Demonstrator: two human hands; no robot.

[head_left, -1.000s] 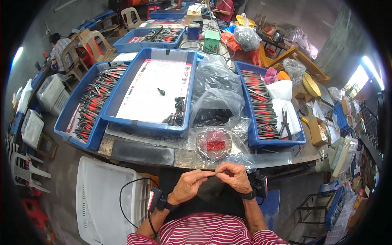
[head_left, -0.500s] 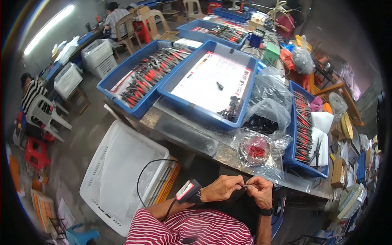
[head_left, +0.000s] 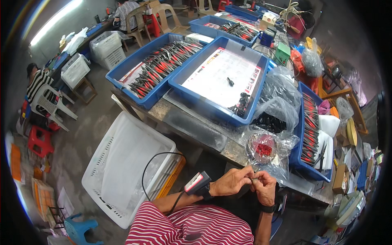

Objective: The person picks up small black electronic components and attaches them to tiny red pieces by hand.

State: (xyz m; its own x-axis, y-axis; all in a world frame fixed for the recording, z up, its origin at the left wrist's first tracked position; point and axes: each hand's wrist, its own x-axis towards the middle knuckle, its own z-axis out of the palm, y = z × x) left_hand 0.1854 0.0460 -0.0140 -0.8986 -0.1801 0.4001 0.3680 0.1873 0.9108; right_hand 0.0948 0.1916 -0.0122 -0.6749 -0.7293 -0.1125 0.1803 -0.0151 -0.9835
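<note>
Pinching a small dark piece (head_left: 254, 180), the left hand (head_left: 232, 182) and the right hand (head_left: 265, 188) meet fingertip to fingertip just in front of the near edge of the long, worn worktable (head_left: 233, 151). Each has thumb and forefinger drawn nearly together on the piece, the remaining fingers curled in; the fingertips mostly cover it, so its exact shape cannot be told. A black strap with a boxy black-and-white device (head_left: 197, 182) circles the left wrist, and a black band (head_left: 267, 209) the right.

Just beyond the hands, at the worktable's near edge, a round bowl (head_left: 250, 148) wrapped in clear plastic holds tiny red parts (head_left: 264, 150). Behind it sits a clear plastic bag of black parts (head_left: 267, 123). To its left, a rectangular blue plastic tray (head_left: 206, 105) carries a printed white sheet, with one short black part (head_left: 230, 82) on the sheet and a cluster of similar ones (head_left: 241, 106) in the tray's near right corner. Slender red-and-black tools (head_left: 163, 67) fill a second blue tray farther left; more lie in a third at right, beside dark pliers (head_left: 321, 155).
</note>
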